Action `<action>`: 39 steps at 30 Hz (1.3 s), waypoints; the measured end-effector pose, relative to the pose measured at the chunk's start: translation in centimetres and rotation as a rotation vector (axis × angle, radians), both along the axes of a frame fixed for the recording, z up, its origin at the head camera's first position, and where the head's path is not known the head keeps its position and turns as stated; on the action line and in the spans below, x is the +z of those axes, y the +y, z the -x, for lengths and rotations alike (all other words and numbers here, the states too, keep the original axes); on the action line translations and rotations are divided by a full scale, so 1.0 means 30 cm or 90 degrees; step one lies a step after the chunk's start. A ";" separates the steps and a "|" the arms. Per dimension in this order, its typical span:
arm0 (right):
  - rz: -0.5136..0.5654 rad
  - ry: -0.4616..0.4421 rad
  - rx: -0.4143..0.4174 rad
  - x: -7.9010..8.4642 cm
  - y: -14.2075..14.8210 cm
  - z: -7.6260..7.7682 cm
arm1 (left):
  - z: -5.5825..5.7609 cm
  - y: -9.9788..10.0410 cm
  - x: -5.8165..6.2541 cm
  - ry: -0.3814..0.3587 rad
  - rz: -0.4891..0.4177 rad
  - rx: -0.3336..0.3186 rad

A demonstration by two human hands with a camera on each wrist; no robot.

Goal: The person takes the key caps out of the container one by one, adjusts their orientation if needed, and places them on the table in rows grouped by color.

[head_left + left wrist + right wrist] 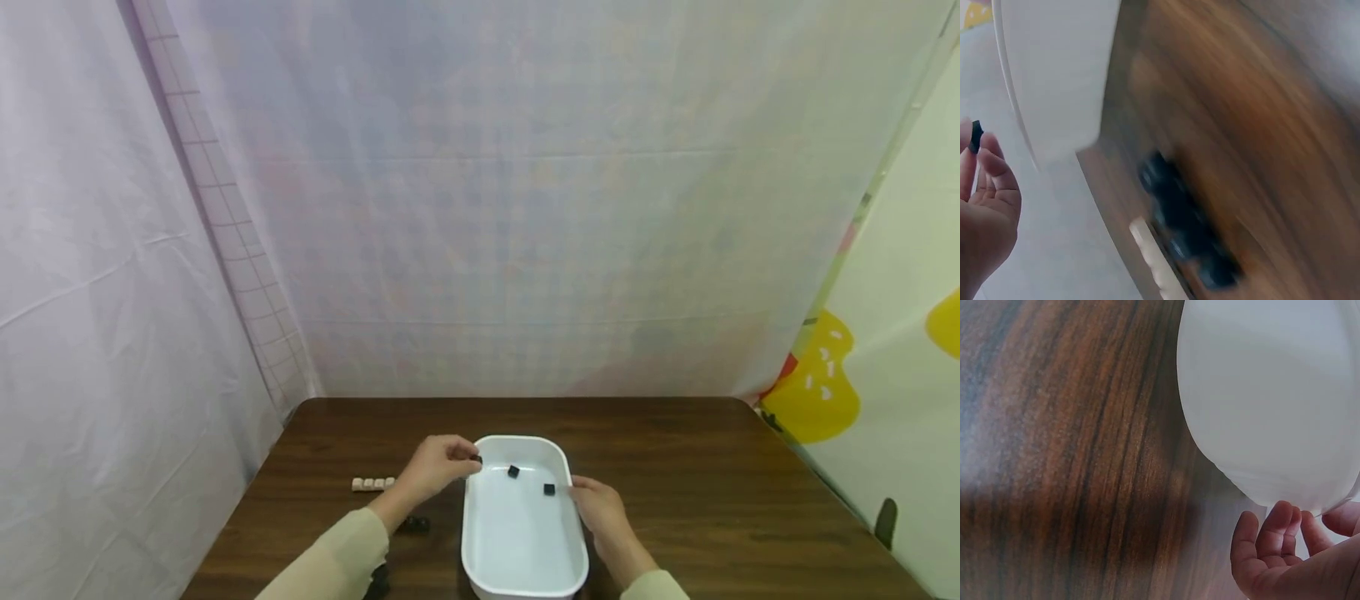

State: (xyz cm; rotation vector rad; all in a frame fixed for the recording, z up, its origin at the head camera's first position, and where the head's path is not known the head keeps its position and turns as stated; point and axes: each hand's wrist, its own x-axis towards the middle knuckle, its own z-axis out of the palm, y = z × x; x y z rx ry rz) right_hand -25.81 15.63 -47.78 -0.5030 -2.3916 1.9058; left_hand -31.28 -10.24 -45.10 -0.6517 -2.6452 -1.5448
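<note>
My left hand point(433, 468) pinches a small black keycap point(976, 137) between thumb and fingertips, at the far left rim of a white plastic tub point(521, 537). Two more black keycaps lie in the tub's far half, one keycap point(513, 472) near the middle and another keycap point(549, 489) by the right wall. On the tub's right side my right hand point(606, 510) grips the wall, its thumb by the rim and its fingers against the outside, as the right wrist view shows. The tub's near end is cut off by the head view's edge.
Left of the tub, a row of white keycaps point(372, 483) sits on the brown wooden table point(675, 450), partly behind my left hand. A row of black keycaps point(1185, 225) lies nearer, mostly under my left forearm. Pale curtains point(510, 250) hang behind the table.
</note>
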 end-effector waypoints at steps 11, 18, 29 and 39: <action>-0.002 0.012 0.007 -0.007 0.000 0.003 | -0.046 -0.238 -0.026 0.013 0.008 0.053; 0.005 -0.003 0.006 -0.004 0.003 0.004 | -0.080 -0.386 -0.067 0.022 0.071 0.130; -0.005 0.011 0.009 -0.003 0.005 0.005 | -0.116 -0.509 -0.131 0.002 0.141 0.023; -0.006 0.007 0.007 -0.008 0.006 0.007 | -0.131 -0.495 -0.160 -0.013 0.129 0.001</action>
